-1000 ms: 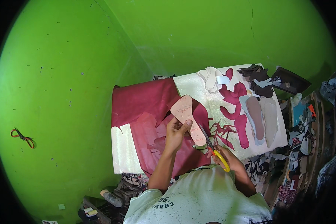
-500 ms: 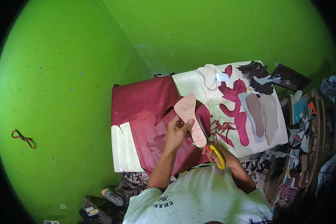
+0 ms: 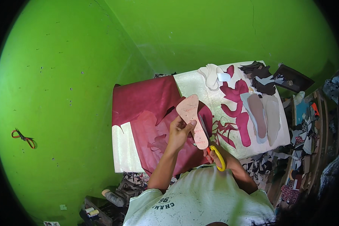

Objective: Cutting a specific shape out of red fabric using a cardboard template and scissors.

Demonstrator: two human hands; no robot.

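Observation:
My left hand [image 3: 180, 132] pinches a pale pink insole [image 3: 188, 108] with the thumb on top, together with dark red material [image 3: 206, 113] that shows behind it. My right hand [image 3: 213, 155] grips scissors with yellow and orange handles [image 3: 219, 160]. Their blades run up along the insole's right edge, partly hidden by it, beside the dark red material. Under my hands lies a sheet of dark red material [image 3: 147, 98], its paler reverse side showing in part. Thin dark red offcuts [image 3: 226, 130] rest just right of the scissors.
On the white tabletop [image 3: 126, 150] at right lie cut dark red pieces [image 3: 243, 130], grey and mauve sole shapes [image 3: 257, 116], white insoles [image 3: 211, 77] and dark pieces [image 3: 265, 86]. A dark tray [image 3: 293, 78] sits at the far right corner. Shelves of scraps [image 3: 299, 132] stand right; another scissors [image 3: 23, 138] hangs left.
The scissors and my right hand have shifted very slightly, and the held insole has tipped a little. Both hands keep their grip.

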